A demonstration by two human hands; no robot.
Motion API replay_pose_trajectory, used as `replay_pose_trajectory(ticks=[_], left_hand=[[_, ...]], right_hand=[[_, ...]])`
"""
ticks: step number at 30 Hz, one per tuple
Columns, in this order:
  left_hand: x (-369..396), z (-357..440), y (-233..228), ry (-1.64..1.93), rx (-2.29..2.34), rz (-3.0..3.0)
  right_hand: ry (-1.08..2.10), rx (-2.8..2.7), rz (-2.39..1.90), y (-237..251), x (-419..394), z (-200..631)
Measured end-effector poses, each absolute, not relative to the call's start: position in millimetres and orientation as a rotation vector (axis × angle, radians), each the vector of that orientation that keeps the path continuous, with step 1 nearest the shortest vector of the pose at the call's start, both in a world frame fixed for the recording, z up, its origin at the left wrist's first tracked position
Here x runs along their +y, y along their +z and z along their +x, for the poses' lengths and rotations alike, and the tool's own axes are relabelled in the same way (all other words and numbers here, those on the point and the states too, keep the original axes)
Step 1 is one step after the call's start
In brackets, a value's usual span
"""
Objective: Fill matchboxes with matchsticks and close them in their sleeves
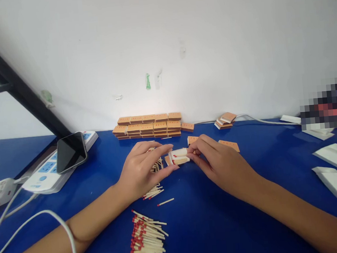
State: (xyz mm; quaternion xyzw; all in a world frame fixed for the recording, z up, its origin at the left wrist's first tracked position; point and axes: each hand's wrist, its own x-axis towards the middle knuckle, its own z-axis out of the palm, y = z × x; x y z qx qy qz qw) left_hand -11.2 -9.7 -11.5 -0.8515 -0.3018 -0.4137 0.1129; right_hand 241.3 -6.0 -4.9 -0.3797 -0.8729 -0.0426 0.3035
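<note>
My left hand [141, 169] and my right hand [219, 162] meet over the blue table [212, 217], both pinching a small matchbox [179, 157] with its white inner tray showing and red-tipped matches inside. My left fingers hold its left end, my right fingers its right end. Under my left hand lie loose matches [155, 191]. A larger pile of red-tipped matches [146, 242] lies near the front edge, between my forearms.
Stacked orange matchboxes [147, 127] line the wall, with more [225, 120] to the right and single ones [229, 145] beside my right hand. A phone [70, 152] rests on a power strip [44, 172] at left with white cables. White folded cards [335, 167] lie at right.
</note>
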Motion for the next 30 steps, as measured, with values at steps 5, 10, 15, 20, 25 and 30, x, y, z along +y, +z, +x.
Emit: replay_pose_trajectory(ticks=[5,10,15,20,25,30], left_hand=[[-12,-11,-13,-1.210,-0.891,-2.514],[-12,-10,-14,-1.228,-0.960,-2.475],[-7,-12,-10,-1.311,-1.186,-2.321],[-6,-12,-10,-1.310,-1.170,-2.313],[-7,-12,-12,-1.303,-1.165,-2.339],[-7,-12,-11,-1.290,-1.165,-2.343]], right_hand=[[-0.098,-2.347,-1.009,-6,-7,240],[0.013,-2.288,-0.915,-9,-11,235],[0.401,-2.356,-0.823,-10,-32,224],[0.582,-2.564,-0.861,-17,-47,211],[0.540,-2.583,-0.809,-21,-45,204],[0.530,-2.591,-0.810,-20,-44,199]])
